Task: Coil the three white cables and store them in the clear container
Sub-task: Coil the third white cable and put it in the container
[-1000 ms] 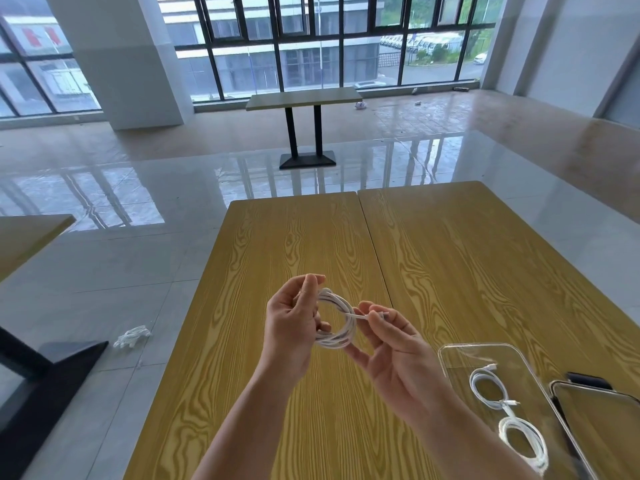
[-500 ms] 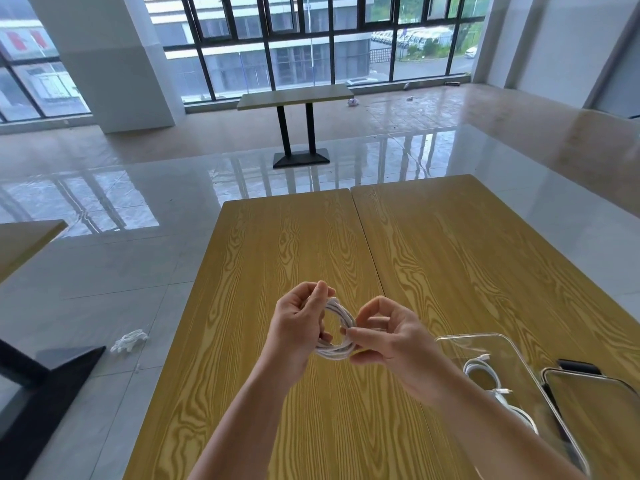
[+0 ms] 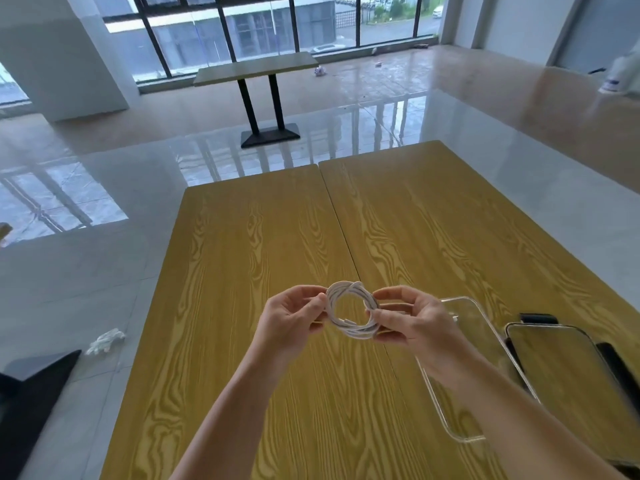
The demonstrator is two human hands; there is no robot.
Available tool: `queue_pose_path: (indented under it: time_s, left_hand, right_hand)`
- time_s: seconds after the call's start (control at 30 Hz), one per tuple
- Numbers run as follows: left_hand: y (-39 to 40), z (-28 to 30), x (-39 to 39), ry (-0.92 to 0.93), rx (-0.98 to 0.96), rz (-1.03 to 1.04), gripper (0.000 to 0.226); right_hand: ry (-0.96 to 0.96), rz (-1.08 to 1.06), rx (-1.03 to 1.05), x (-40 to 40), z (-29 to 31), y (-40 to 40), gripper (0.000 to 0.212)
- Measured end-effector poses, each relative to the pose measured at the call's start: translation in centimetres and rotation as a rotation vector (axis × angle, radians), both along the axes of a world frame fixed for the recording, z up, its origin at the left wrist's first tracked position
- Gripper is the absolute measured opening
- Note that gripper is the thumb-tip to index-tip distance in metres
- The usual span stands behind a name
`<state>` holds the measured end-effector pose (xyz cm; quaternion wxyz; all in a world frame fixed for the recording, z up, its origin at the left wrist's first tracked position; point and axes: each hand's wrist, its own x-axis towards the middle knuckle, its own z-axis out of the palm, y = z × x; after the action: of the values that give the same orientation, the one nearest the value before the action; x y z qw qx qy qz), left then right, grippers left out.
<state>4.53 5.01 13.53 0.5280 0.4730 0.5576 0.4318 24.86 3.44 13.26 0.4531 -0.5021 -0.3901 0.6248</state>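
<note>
Head view: white cable [image 3: 351, 308] forms a tight round coil.

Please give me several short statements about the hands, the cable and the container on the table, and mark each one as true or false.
1. Both hands hold the white coil. True: the left hand and the right hand pinch opposite sides.
2. The coil lies on the table. False: it is held above it.
3. The clear container is by the right hand. True.
4. The cable hangs straight. False: it is wound into a ring.
5. The left hand is empty. False: it grips the coil.
</note>
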Motion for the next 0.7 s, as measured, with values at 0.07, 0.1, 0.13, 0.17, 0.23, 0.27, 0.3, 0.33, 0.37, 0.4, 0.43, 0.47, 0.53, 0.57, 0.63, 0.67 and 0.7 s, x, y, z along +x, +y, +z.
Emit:
queue_pose_path:
  time_s: [0.07,0.1,0.13,0.17,0.23,0.27,0.3,0.33,0.37,0.4,0.43,0.47,0.53,0.57,0.63,0.67,0.7]
  left_hand:
    - [0.4,-0.4,1.5,0.002,-0.018,-0.054,0.015]
    - [0.6,-0.6,2.1,0.006,-0.027,-0.075,0.015]
    - [0.8,-0.8,3.0,0.008,-0.035,-0.096,0.015]
    - [1.0,-1.1,3.9,0.012,-0.046,-0.117,0.015]
    - [1.4,-1.8,5.7,0.022,-0.063,-0.159,0.014]
    - [1.6,-2.0,6.5,0.025,-0.068,-0.178,0.014]
    - [1.8,-2.3,7.4,0.028,-0.075,-0.198,0.014]
    - [1.9,-2.5,8.2,0.036,-0.079,-0.213,0.013]
    - [2.1,-2.7,9.1,0.044,-0.084,-0.231,0.013]
    - [2.2,-2.9,9.8,0.053,-0.088,-0.246,0.013]
    - [2.4,-3.1,10.5,0.062,-0.091,-0.257,0.013]
    - [2.5,-3.5,11.3,0.073,-0.099,-0.270,0.013]
    - [2.7,-4.1,12.5,0.096,-0.113,-0.291,0.012]
    - [2.8,-4.4,13.0,0.112,-0.120,-0.306,0.012]
    - [3.0,-5.2,14.5,0.162,-0.140,-0.345,0.011]
    - [3.2,-5.7,15.0,0.192,-0.147,-0.363,0.012]
    - [3.3,-6.2,15.5,0.229,-0.148,-0.385,0.013]
  right_hand:
    - [-0.001,-0.028,-0.017,1.6,-0.5,-0.2,0.022]
    - [-0.001,-0.043,-0.025,2.3,-0.8,-0.3,0.022]
    - [-0.002,-0.061,-0.033,3.1,-1.1,-0.4,0.022]
    - [-0.009,-0.078,-0.043,4.0,-1.4,-0.5,0.023]
    - [-0.015,-0.104,-0.064,5.8,-2.1,-0.8,0.024]
    - [-0.012,-0.115,-0.077,6.6,-2.3,-0.8,0.024]
    - [-0.005,-0.127,-0.089,7.5,-2.7,-1.0,0.024]
    - [0.000,-0.131,-0.097,8.2,-2.9,-1.0,0.024]
    - [0.004,-0.139,-0.107,9.1,-3.1,-1.2,0.024]
    - [0.006,-0.144,-0.118,9.7,-3.3,-1.3,0.023]
    - [0.008,-0.148,-0.128,10.3,-3.5,-1.3,0.023]
    - [0.012,-0.154,-0.140,10.9,-3.7,-1.4,0.023]
    - [0.008,-0.170,-0.163,12.0,-4.4,-1.7,0.024]
    - [0.000,-0.176,-0.175,12.4,-4.7,-1.9,0.024]
    - [-0.013,-0.191,-0.207,13.4,-5.7,-2.3,0.025]
    - [-0.014,-0.202,-0.223,13.8,-6.2,-2.5,0.025]
    - [-0.019,-0.213,-0.242,14.0,-6.8,-2.7,0.025]
